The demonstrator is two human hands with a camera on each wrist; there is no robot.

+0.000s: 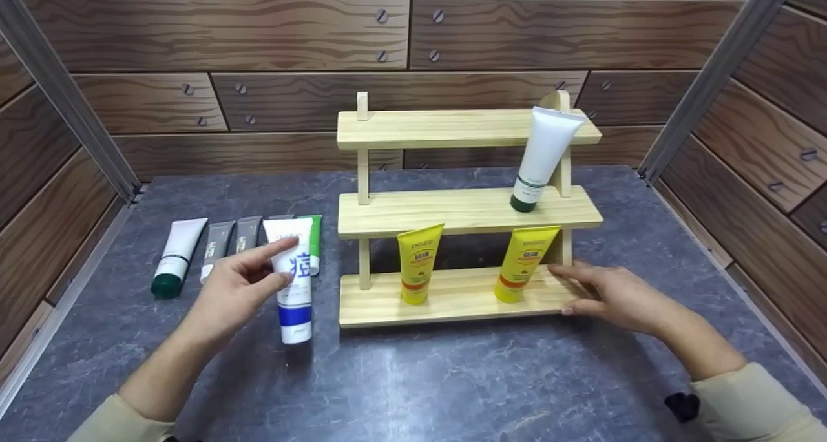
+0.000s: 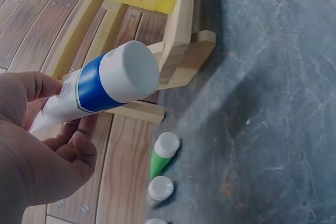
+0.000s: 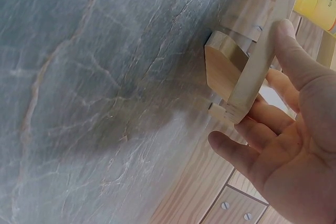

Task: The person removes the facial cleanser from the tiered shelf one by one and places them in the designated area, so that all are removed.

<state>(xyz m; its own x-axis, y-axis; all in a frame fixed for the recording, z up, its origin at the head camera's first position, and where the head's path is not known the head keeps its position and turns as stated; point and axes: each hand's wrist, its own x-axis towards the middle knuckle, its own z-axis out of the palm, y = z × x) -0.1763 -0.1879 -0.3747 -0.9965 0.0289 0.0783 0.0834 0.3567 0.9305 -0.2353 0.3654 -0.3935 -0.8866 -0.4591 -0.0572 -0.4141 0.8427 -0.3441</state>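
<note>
My left hand [image 1: 236,287] pinches a white squeeze tube [image 1: 297,280] with a blue band and blue lettering between thumb and fingers, cap downward. In the left wrist view its white cap [image 2: 137,69] points toward the camera, above the table. On the right, my right hand [image 1: 610,296] grips the end of the lowest board of a three-tier wooden display rack [image 1: 452,210], thumb on the front edge [image 3: 286,29]. Two yellow tubes [image 1: 418,264] stand tilted back on that board. A white tube with a dark green cap [image 1: 539,161] leans on the middle tier.
Left of the rack, several tubes lie in a row on the dark marbled table [image 1: 413,390]: a white one with a green cap [image 1: 179,258], grey ones [image 1: 218,245] and a green one [image 1: 315,245]. Wood-patterned panels [image 1: 245,31] enclose the back and sides.
</note>
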